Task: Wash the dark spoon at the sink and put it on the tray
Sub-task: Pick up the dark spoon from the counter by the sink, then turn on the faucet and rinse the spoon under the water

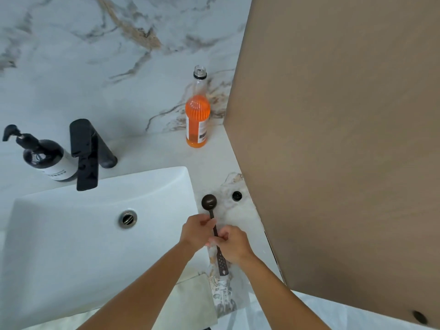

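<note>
The dark spoon (209, 202) has a round bowl and a long handle with a perforated end. It lies lengthwise just right of the white sink (71, 234), over a marbled slab that looks like the tray (242, 216). My left hand (196, 231) pinches the handle just below the bowl. My right hand (234, 245) grips the middle of the handle. I cannot tell whether the spoon touches the slab. No water runs from the black faucet (87, 156).
A dark soap pump bottle (48, 160) stands left of the faucet. An open bottle of orange liquid (197, 115) stands at the back. A small black cap (237, 196) lies near the spoon's bowl. A brown panel (345, 139) walls off the right. A pale cloth (190, 303) lies at the front.
</note>
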Tool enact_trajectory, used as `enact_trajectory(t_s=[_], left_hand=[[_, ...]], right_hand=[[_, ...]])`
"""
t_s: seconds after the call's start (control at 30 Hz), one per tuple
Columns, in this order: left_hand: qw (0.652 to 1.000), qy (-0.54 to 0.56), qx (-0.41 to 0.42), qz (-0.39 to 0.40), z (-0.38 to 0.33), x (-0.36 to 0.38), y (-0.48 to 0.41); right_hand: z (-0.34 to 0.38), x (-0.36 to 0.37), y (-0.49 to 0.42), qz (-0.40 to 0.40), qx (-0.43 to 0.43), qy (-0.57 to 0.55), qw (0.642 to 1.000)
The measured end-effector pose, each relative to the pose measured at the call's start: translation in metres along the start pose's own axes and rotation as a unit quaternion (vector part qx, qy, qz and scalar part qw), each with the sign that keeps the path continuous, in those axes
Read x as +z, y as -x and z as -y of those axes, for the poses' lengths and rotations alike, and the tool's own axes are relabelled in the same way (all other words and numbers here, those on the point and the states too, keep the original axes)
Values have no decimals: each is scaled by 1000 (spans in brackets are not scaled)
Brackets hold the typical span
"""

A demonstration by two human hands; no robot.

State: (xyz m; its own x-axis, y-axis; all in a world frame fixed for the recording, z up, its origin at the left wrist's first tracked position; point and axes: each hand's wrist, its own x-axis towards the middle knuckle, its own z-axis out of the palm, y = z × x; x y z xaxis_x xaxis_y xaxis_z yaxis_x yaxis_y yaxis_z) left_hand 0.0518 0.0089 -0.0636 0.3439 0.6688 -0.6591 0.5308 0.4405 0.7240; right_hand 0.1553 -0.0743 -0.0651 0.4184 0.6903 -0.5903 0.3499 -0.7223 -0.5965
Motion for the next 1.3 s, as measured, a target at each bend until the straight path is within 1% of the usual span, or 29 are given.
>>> enact_trajectory(t_s=[0.13, 0.23, 0.27, 0.33, 0.4, 0.43, 0.47, 0.53, 0.6, 0.63, 0.7, 0.77, 0.8, 0.87, 0.9, 1.0, 1.1, 1.2, 1.3], left_hand=[[995, 101, 13, -13, -1, -30, 7], [973, 229, 33, 4, 5, -64, 21], [966, 256, 45, 4, 9, -76, 26], [957, 282, 60, -13, 22, -105, 35], [952, 300, 46, -32, 32, -124, 39], [949, 308, 37, -47, 39, -136, 41], [947, 315, 27, -60, 46, -147, 42], [939, 333, 12, -84, 57, -165, 43], [931, 350, 5, -102, 67, -178, 43], [928, 357, 4, -108, 71, -183, 43], [925, 361, 2, -117, 77, -190, 42], [924, 360, 1, -124, 81, -194, 40], [923, 363, 1, -128, 82, -195, 39], [919, 371, 1, -132, 85, -197, 37], [918, 374, 3, -132, 85, -198, 36], [918, 376, 10, -126, 86, -199, 33], [913, 389, 18, -122, 86, -198, 31], [906, 406, 23, -121, 87, -199, 29], [902, 415, 27, -121, 87, -200, 28]], right_hand=[[23, 10, 13, 41, -30, -34, 998], [49, 30, 21, 69, -55, -72, 994], [59, 37, 23, 82, -57, -83, 992], [80, 54, 24, 127, -52, -86, 987], [96, 59, 21, 158, -46, -54, 985], [108, 62, 18, 157, -50, -40, 985], [123, 64, 13, 141, -58, -31, 988], [160, 67, 4, 81, -86, -36, 992], [206, 71, -3, 34, -119, -66, 990], [229, 75, -6, 32, -134, -84, 987], [271, 85, -10, 70, -142, -132, 979], [304, 96, -11, 122, -113, -171, 971], [315, 101, -12, 132, -98, -167, 972], [327, 107, -14, 126, -67, -165, 976], [330, 108, -15, 126, -50, -189, 973], [332, 106, -18, 134, -7, -300, 945], [336, 100, -24, 129, 26, -371, 919], [337, 98, -27, 132, 43, -388, 911], [337, 102, -26, 111, 48, -393, 911]])
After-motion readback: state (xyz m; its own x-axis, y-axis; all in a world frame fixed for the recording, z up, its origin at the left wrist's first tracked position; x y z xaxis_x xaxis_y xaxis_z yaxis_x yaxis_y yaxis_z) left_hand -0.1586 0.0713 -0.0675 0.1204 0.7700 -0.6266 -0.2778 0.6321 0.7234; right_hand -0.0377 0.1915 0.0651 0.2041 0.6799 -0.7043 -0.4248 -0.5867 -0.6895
